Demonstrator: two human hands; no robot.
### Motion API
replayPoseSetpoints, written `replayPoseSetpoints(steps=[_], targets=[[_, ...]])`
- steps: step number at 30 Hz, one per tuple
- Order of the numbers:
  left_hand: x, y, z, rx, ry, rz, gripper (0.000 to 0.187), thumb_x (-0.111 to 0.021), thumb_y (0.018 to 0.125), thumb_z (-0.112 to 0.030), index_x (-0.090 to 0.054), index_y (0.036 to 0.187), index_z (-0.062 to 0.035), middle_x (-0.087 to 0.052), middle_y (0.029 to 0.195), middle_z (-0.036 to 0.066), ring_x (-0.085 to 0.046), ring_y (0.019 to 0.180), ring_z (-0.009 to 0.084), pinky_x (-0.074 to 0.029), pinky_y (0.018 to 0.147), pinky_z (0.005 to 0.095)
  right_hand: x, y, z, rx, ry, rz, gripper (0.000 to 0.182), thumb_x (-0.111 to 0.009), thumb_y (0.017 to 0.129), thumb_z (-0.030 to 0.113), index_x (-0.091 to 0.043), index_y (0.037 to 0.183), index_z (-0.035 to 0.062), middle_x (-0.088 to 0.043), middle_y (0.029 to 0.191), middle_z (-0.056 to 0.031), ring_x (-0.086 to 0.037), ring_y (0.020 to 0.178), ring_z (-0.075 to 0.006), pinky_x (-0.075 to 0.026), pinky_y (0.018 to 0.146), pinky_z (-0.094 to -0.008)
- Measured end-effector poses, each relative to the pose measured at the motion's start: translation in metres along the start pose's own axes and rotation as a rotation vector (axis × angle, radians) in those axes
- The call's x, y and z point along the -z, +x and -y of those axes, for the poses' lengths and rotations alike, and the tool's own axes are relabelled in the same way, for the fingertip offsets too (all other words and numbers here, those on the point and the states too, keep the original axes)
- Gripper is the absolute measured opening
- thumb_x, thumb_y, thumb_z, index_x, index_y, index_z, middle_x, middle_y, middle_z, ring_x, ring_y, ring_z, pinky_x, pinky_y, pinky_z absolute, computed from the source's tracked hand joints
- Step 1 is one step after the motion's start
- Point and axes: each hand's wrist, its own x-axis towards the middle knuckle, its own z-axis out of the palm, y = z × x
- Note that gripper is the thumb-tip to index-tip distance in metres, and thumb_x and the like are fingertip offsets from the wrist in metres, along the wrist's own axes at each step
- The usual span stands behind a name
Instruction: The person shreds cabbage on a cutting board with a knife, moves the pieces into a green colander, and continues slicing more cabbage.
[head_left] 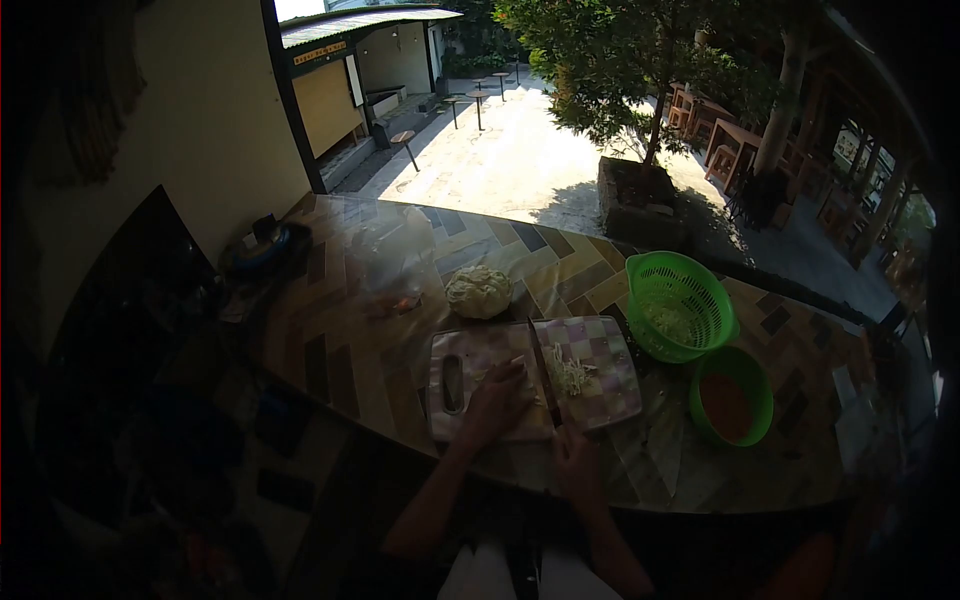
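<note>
A checkered cutting board [625, 375] with a handle slot lies near the table's front edge. My right hand [577, 465] is wrapped round the handle of a knife [543, 375], whose blade points away across the board. Left of the blade, my left hand [500, 400] presses down on the board, fingers together over pale pieces that are mostly hidden. Shredded pale vegetable [570, 374] lies in a small pile right of the blade. Behind the board sits a whole pale cabbage [478, 292].
To the right stand a green colander [642, 275] holding pale shreds and a green bowl [765, 400] with orange-brown contents. Clear plastic [400, 240] lies at the table's back left. Dark items sit at the left edge. Beyond are a potted tree and stools.
</note>
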Motion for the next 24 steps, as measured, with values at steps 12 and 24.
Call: replayPoseSetpoints(steps=[12,24], targets=[[0.003,0.001,-0.004,-0.012,0.014,0.006,0.054,-0.073,0.079,-0.020,-0.057,0.126,0.0013,-0.053,0.135,0.017,-0.042,0.133,0.0339,-0.031,0.113,0.0453,-0.005,-0.009,0.007,-0.039,-0.090,0.104,0.052,-0.049,0.095,0.016,-0.037,0.146,0.0170,-0.059,0.075,-0.0276,-0.061,0.071,-0.0437,-0.045,0.063,-0.0498],[0.007,0.001,-0.007,-0.047,0.008,0.035,0.051,-0.069,0.082,-0.018,-0.055,0.128,-0.0003,-0.051,0.136,0.017,-0.041,0.132,0.0351,-0.029,0.113,0.0477,-0.028,0.011,-0.004,0.054,-0.348,0.019,0.055,-0.050,0.094,0.014,-0.036,0.147,0.0185,-0.062,0.073,-0.0242,-0.063,0.069,-0.0418,-0.048,0.059,-0.0495]])
